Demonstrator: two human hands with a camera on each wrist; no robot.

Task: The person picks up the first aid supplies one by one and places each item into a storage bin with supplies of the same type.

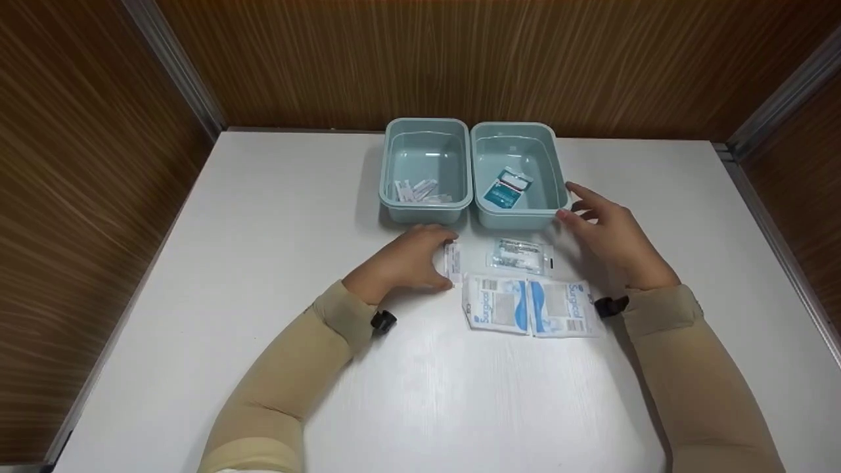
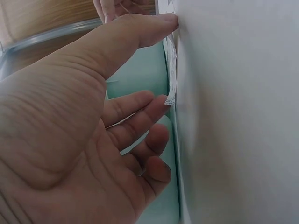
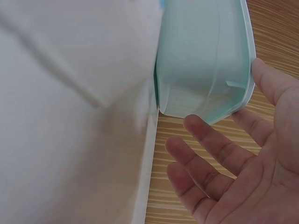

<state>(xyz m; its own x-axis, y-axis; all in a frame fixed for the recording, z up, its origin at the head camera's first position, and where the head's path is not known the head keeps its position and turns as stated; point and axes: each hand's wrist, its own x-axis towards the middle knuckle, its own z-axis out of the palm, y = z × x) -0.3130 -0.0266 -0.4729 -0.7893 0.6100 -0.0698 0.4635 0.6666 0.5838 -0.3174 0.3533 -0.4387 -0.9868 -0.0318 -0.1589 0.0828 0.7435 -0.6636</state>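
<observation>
My left hand (image 1: 409,257) arches over a slim white packet (image 1: 453,263) on the table, thumb at its near end and fingertips at its far end. In the left wrist view, a fingertip meets the crimped end of the packet (image 2: 171,84), which bows slightly. The right hand (image 1: 612,238) touches the right light-green box (image 1: 521,221) at its near right corner. Its thumb and index finger rest at the rim, and the other fingers are spread below, as the right wrist view shows. Inside that box lies a teal-and-white packet (image 1: 508,188).
Beside it stands a matching left box (image 1: 427,213) holding several slim white packets (image 1: 418,191). In front of the boxes lie a clear-and-white packet (image 1: 520,255) and two joined white-and-blue "Surgical" packets (image 1: 531,307). Wood-grain panels (image 1: 447,59) border the white table (image 1: 263,217).
</observation>
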